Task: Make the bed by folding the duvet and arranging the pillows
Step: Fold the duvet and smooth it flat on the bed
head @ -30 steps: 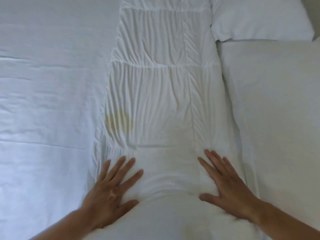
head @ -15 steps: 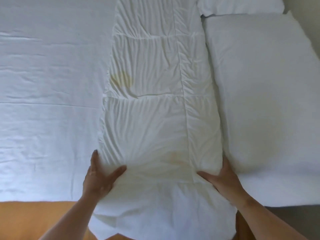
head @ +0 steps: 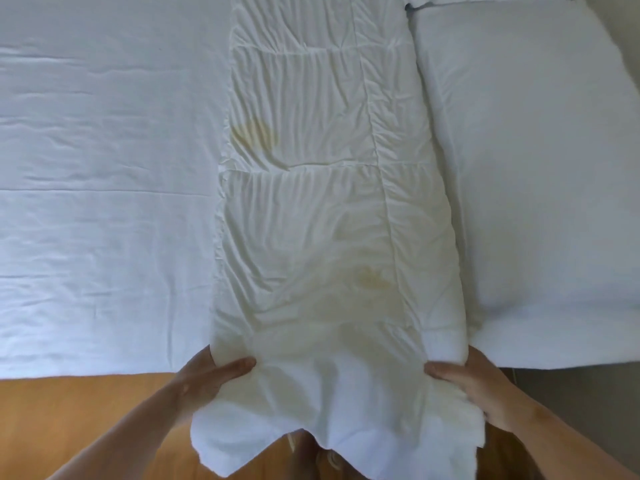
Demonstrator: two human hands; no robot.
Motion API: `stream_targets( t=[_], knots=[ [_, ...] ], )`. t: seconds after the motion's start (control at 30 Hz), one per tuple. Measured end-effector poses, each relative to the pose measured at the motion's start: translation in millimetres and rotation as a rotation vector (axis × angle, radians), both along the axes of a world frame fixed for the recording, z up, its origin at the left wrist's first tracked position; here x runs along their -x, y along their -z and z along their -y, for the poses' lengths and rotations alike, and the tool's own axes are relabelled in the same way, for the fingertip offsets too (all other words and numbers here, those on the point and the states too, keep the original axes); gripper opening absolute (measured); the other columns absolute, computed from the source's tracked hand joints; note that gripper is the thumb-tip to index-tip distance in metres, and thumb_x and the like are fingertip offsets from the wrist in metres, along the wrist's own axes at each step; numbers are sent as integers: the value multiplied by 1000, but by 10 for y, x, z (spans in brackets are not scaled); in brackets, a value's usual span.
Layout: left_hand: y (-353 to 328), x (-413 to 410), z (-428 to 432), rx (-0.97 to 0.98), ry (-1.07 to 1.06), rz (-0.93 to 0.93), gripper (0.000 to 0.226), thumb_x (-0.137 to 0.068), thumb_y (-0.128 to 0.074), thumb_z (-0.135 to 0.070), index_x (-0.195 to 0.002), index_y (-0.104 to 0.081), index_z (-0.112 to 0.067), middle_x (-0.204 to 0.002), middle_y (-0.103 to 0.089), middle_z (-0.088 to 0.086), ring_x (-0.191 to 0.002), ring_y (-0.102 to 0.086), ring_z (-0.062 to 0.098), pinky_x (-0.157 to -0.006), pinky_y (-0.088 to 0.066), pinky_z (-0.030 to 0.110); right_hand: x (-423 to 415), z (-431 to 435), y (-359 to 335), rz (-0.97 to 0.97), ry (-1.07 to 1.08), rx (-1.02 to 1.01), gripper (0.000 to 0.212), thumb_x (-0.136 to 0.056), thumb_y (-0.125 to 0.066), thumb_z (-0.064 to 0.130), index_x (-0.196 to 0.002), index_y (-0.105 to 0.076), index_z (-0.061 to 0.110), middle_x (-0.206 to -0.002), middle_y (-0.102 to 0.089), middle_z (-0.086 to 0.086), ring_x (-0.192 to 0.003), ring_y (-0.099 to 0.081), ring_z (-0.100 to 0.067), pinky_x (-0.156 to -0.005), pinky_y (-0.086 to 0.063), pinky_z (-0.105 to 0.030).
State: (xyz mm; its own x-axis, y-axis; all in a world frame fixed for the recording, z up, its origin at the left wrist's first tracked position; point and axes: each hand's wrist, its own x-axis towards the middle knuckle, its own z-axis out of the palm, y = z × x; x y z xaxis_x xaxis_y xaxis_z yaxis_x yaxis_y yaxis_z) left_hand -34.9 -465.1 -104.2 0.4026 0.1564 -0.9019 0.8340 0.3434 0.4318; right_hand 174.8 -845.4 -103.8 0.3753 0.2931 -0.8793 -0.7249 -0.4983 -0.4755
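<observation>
Duvet: folded into a long quilted strip across the bed, beside the pillow; its near end overhangs the wooden floor.
Left hand: pinching the strip's left edge, thumb on top.
Right hand: pinching the right edge likewise.
Purpose: likely gripping both sides to lift this end evenly for another fold.

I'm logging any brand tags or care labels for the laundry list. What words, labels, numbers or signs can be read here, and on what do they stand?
None: no text, tag or label shows on the duvet, the sheet or the pillow. The duvet bears only yellowish stains, not print.
</observation>
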Motion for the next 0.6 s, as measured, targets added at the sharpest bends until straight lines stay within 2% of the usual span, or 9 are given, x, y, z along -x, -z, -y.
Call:
stream_targets(
  t=[0.07,0.13,0.2,0.23,0.3,0.37,0.47,0.53,0.6],
  knots=[
    [-212,31,-223,-19,80,33,73,-55,-92,-45,-119,-67,-20,-108,-77,6,-99,-74,27,-91,-56,46,-49,78,-222,-66,51,-40,43,-84,-70,2,-127,-63,2,-115,-72,-24,-104,-71,-43,-96,-54,-55],
    [-328,181,-345,32,38,67,82,-49,-94,-40,-122,-66,-17,-112,-75,12,-103,-72,33,-95,-54,49,-69,111,-442,-99,133,-72,42,-87,-66,5,-128,-62,4,-118,-71,-24,-105,-70,-45,-87,-59,-51],
    [-335,353,-131,105,-50,11,95,-36,-100,-30,-122,-65,-8,-110,-74,20,-100,-72,39,-95,-53,50,47,59,-546,-120,183,-44,43,-83,-75,11,-124,-64,3,-114,-73,-24,-100,-72,-43,-75,-63,-45],
    [-315,415,67,150,-74,-15,94,-35,-99,-25,-121,-65,-5,-109,-74,21,-98,-72,39,-92,-54,49,141,19,-534,-156,171,-34,52,-76,-85,13,-122,-65,2,-113,-73,-25,-100,-72,-43,-76,-63,-46],
    [-224,536,405,125,-77,-16,85,-39,-96,-23,-117,-68,-3,-103,-76,19,-93,-74,37,-87,-57,49,328,-79,-467,-184,85,17,75,-55,-94,17,-123,-66,1,-115,-73,-24,-103,-72,-42,-93,-56,-52],
    [-114,618,449,57,-71,31,88,-36,-96,-39,-113,-70,-6,-97,-78,13,-90,-75,36,-89,-57,55,395,-133,-450,-129,63,52,76,-57,-97,17,-125,-65,4,-113,-74,-20,-101,-73,-40,-101,-50,-57],
    [-44,715,121,-131,72,-1,76,-46,-87,-50,-109,-72,-10,-93,-79,4,-88,-76,26,-84,-59,49,323,23,-538,48,39,121,58,-70,-89,21,-123,-64,15,-102,-78,-9,-91,-76,-30,-86,-57,-50],
    [-166,884,35,-178,103,11,78,-40,-87,-58,-100,-75,-10,-89,-79,6,-83,-76,25,-75,-59,41,297,126,-631,84,-4,171,69,-59,-95,32,-119,-66,18,-102,-79,-9,-90,-77,-31,-82,-58,-48],
    [-238,975,148,-136,135,12,92,-29,-88,-71,-97,-77,-10,-89,-79,7,-82,-76,24,-74,-60,38,360,158,-609,148,-24,238,80,-47,-93,48,-117,-68,17,-101,-79,-7,-90,-76,-31,-82,-60,-47]
  ],
)
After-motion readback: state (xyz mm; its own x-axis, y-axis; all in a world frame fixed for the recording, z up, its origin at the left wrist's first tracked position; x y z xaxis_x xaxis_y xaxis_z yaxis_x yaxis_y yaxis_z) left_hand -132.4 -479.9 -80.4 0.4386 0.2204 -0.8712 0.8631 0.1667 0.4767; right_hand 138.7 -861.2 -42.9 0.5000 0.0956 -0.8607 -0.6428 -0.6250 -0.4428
